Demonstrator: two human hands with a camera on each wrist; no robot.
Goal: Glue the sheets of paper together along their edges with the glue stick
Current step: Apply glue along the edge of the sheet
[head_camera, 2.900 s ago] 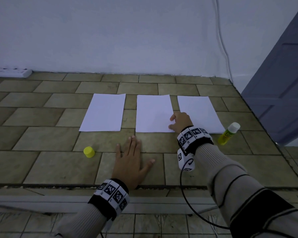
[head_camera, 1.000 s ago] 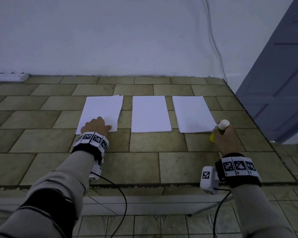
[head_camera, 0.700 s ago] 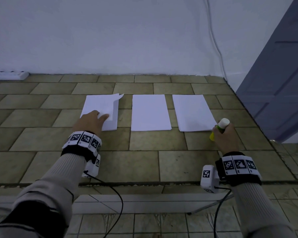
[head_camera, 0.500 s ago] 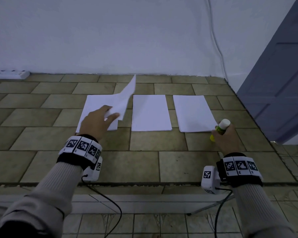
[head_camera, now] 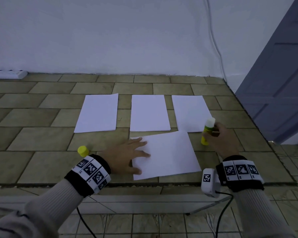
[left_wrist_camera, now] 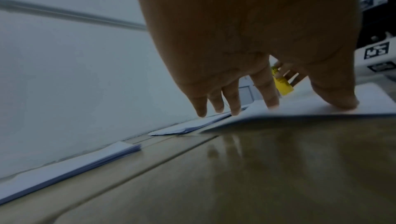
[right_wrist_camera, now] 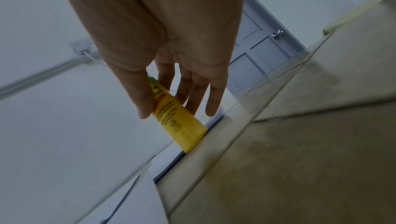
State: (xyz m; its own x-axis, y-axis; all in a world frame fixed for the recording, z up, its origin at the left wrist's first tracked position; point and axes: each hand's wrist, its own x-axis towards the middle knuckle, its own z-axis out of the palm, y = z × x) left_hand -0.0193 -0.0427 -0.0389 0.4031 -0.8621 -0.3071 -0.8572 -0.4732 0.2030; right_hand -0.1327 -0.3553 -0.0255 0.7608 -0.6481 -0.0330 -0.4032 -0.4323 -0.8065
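Three stacks of white paper lie in a row in the head view: left stack (head_camera: pixel 96 114), middle stack (head_camera: pixel 149 113), right stack (head_camera: pixel 189 112). A single sheet (head_camera: pixel 172 155) lies slightly askew on the tiles in front of the middle and right stacks. My left hand (head_camera: pixel 127 155) rests flat on its left edge, fingers (left_wrist_camera: pixel 268 92) straight on the sheet (left_wrist_camera: pixel 321 107). My right hand (head_camera: pixel 220 140) grips the yellow glue stick (head_camera: pixel 207 131), uncapped with its white tip up and its base on the tile beside the sheet. In the right wrist view the thumb and fingers (right_wrist_camera: pixel 193 95) clasp the glue stick (right_wrist_camera: pixel 177 117).
The glue stick's yellow cap (head_camera: pixel 83 150) sits on the tile just left of my left wrist. A white power strip (head_camera: pixel 7 74) lies at the back left by the wall. A blue-grey door (head_camera: pixel 279 83) stands past the tiled surface's right edge. The front edge (head_camera: pixel 144 184) runs under my wrists.
My left hand lifted the top sheet off the left stack and laid it flat in front of the middle and right stacks. The right hand kept hold of the glue stick, now more upright.
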